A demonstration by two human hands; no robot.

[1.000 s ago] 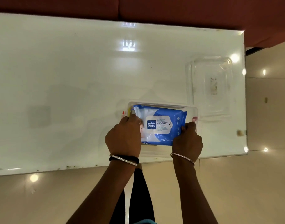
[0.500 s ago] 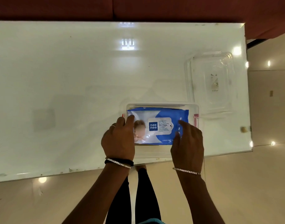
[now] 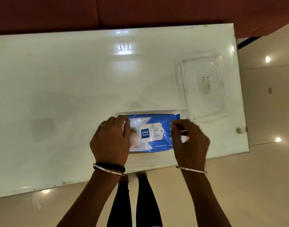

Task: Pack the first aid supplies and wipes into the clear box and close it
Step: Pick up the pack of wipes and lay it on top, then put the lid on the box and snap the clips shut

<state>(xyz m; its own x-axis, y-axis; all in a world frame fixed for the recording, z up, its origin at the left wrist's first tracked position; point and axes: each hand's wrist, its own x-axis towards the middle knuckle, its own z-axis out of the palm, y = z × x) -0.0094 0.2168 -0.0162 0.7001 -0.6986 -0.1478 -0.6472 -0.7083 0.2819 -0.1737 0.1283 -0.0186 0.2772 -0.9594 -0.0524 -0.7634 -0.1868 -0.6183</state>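
A blue and white wet wipes pack [image 3: 154, 133] lies flat inside the clear box [image 3: 152, 111], which stands near the table's front edge. My left hand [image 3: 110, 141] rests on the pack's left end, fingers reaching its far corner without gripping it. Over the pack's right end hovers my right hand [image 3: 191, 143], blurred, fingers loosely curled and holding nothing. The box's clear lid [image 3: 201, 86] lies on the table behind and to the right of the box. Anything under the pack is hidden.
The white glossy table [image 3: 75, 87] stretches far to the left. A red sofa [image 3: 140, 12] runs along its far side. The table's right edge is just beyond the lid, with tiled floor [image 3: 263, 112] past it.
The pack went from being gripped at both ends to lying flat in the box. My right hand has lifted off it and curled; my left hand stays on the left end.
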